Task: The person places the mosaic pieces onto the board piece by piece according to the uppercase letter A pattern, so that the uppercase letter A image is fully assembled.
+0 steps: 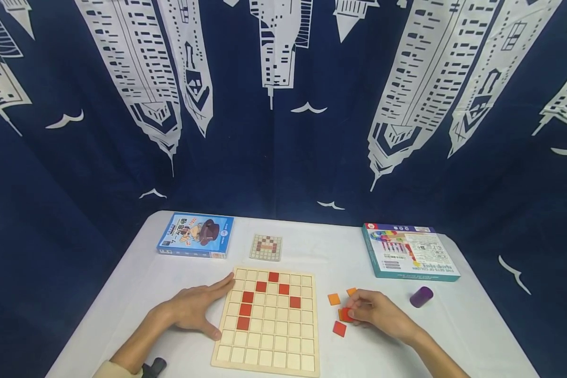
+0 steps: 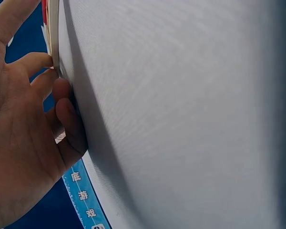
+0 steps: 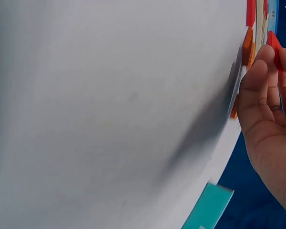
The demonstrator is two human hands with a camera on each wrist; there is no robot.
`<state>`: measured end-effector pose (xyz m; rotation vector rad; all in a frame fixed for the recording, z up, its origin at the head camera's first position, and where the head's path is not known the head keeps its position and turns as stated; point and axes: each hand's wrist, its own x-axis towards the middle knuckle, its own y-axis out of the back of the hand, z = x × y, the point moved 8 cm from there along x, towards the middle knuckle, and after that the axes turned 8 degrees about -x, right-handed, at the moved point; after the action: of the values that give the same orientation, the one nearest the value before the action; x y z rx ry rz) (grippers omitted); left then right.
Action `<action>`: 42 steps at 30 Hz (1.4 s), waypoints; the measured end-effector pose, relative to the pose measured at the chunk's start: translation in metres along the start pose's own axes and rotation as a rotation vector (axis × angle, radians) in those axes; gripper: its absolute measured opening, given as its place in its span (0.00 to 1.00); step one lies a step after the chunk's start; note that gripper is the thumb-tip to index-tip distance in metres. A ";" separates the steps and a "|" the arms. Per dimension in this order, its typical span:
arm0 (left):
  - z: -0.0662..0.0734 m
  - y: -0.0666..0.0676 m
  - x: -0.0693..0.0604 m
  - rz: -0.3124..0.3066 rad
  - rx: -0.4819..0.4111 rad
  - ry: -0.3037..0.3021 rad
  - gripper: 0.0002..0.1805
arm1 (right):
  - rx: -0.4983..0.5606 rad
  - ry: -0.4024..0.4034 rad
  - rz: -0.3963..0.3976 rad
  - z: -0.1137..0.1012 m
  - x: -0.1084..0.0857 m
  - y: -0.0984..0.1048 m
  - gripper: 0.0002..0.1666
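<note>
Grid board [image 1: 267,342]: mid desk [image 1: 326,252], red squares [image 1: 243,323] in some cells. L. hand [image 1: 193,305]: fingers spread, nothing gripped, at board's left edge, prob. steadying it. R. hand [image 1: 380,313]: fingers pinching red tile [image 1: 346,315], rt. of board; loose tiles [image 1: 339,329] adj., prob. for reach. Patterned card [image 1: 266,248]: beyond board, prob. ref.

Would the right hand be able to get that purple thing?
Probably yes: the purple cylinder is close to the right hand, with only bare table between, though that hand is pinching a red tile.

"FIVE SETS" (teal-edged box [image 1: 408,254]).
</note>
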<state>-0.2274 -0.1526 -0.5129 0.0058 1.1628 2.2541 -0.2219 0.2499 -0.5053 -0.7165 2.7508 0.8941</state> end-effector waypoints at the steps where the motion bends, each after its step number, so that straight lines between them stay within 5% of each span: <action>1: 0.000 0.000 0.000 0.000 0.000 0.001 0.69 | 0.011 0.001 -0.003 -0.002 0.001 -0.002 0.15; 20: 0.000 -0.001 0.000 -0.011 0.004 0.012 0.69 | 0.003 0.116 -0.048 -0.056 0.026 -0.055 0.07; 30: -0.001 0.000 -0.001 -0.008 0.006 0.013 0.69 | -0.232 0.202 0.015 -0.076 0.043 -0.068 0.07; 42: 0.001 0.000 -0.001 -0.013 0.010 -0.014 0.69 | -0.312 0.251 0.036 -0.082 0.050 -0.074 0.06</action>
<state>-0.2266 -0.1527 -0.5119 0.0176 1.1642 2.2336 -0.2294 0.1298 -0.4914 -0.8867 2.8764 1.3465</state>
